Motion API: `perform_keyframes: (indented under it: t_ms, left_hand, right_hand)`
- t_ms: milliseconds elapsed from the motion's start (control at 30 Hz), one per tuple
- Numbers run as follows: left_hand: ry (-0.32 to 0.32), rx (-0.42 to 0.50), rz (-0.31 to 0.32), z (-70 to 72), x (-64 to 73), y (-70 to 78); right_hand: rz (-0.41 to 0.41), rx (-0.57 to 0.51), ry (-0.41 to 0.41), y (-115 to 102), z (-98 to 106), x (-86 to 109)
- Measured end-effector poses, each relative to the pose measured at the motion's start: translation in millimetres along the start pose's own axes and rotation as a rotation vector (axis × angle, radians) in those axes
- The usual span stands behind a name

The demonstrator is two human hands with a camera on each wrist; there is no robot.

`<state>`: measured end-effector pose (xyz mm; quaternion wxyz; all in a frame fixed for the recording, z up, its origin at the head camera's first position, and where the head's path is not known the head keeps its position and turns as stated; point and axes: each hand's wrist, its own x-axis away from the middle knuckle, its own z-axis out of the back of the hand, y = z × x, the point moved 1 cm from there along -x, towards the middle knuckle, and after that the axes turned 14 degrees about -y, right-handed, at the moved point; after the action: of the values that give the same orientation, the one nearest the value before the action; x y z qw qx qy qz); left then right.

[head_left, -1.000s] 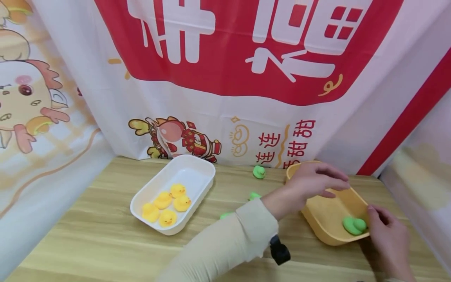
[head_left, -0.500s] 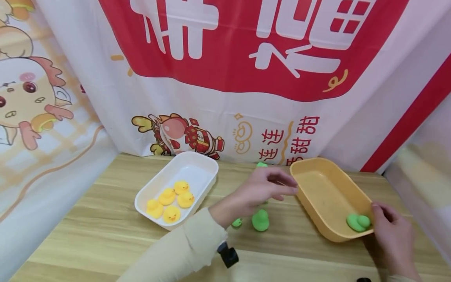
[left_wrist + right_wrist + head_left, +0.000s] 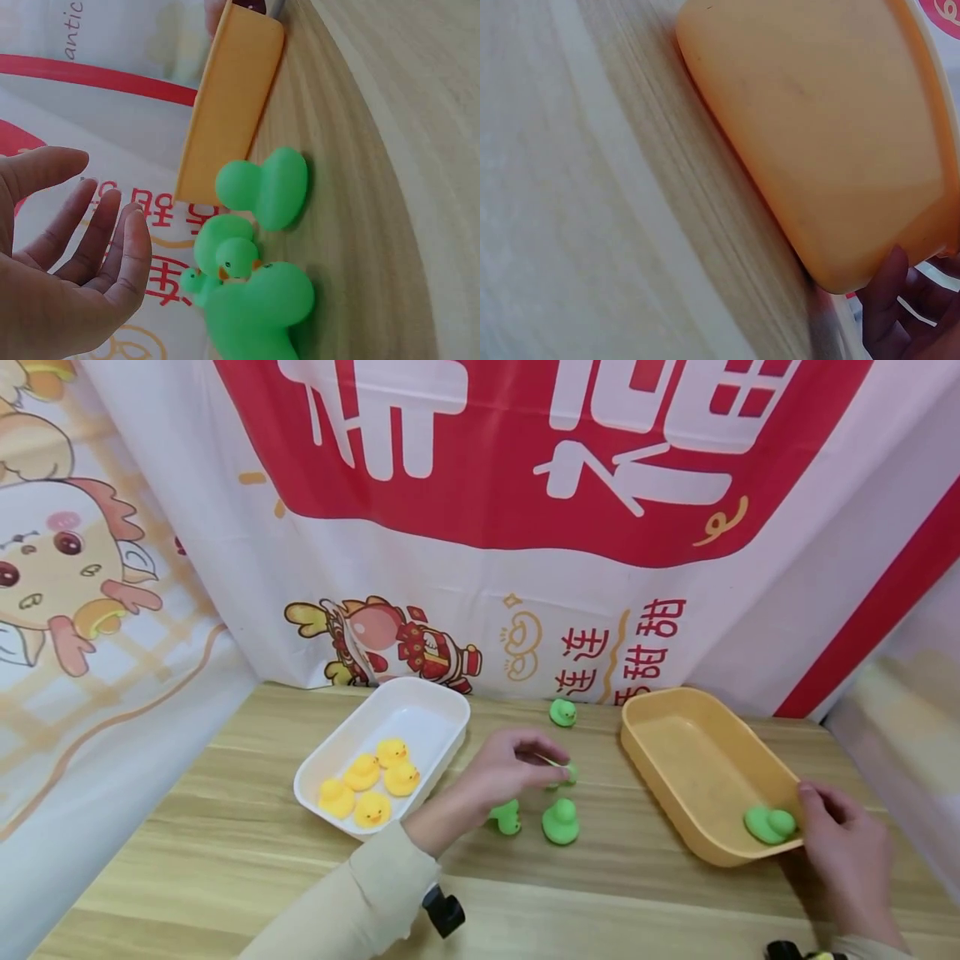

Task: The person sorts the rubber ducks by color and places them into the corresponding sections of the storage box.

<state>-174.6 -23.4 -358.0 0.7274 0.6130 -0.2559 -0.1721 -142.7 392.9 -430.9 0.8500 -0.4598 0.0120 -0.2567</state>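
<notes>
Over the green toy ducks, my left hand (image 3: 510, 764) hovers with thumb and fingers apart and loosely bent, as the left wrist view shows. In the head view its fingertips overlap one green duck (image 3: 572, 772). Nearby stand a green duck (image 3: 561, 822), another green duck (image 3: 506, 817) partly behind the wrist, and a green duck (image 3: 563, 712) by the backdrop. My right hand (image 3: 847, 843) grips the near right end of an orange-yellow bin (image 3: 671, 802), thumb at the rim. Inside that bin, by the hand, lies a green duck (image 3: 770, 825).
A white bin (image 3: 431, 710) with several yellow ducks (image 3: 372, 811) stands left of the green ones. The printed cloth backdrop (image 3: 510, 535) hangs along the table's back edge. Bare wood tabletop (image 3: 187, 860) lies in front of the white bin.
My left hand has moved left from over the orange-yellow bin, then lower over the green ducks, uncovering them. My right hand keeps its grip on the bin. The view has shifted slightly.
</notes>
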Motion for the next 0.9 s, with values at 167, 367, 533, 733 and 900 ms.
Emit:
perform_keyframes:
  t_ms: [167,367,533,733,900]
  left_hand:
    - [0.005,-0.033,-0.016,4.7,-0.4,-12.7]
    - [-0.005,-0.111,0.009,2.3,-3.1,-30.1]
    - [-0.028,-0.209,0.004,-5.7,-6.9,-34.3]
    - [-0.056,-0.323,0.037,-12.8,-12.8,-35.8]
    - [-0.089,-0.433,0.064,-14.8,-15.9,-38.4]
  right_hand:
    - [-0.001,0.004,0.005,-2,0,-2.0]
    - [-0.010,0.025,0.000,-3,-1,-3.7]
    - [-0.022,0.023,-0.010,-4,0,-3.3]
    - [-0.027,0.016,-0.020,-1,2,-1.3]
    - [-0.006,0.012,-0.018,1,1,0.6]
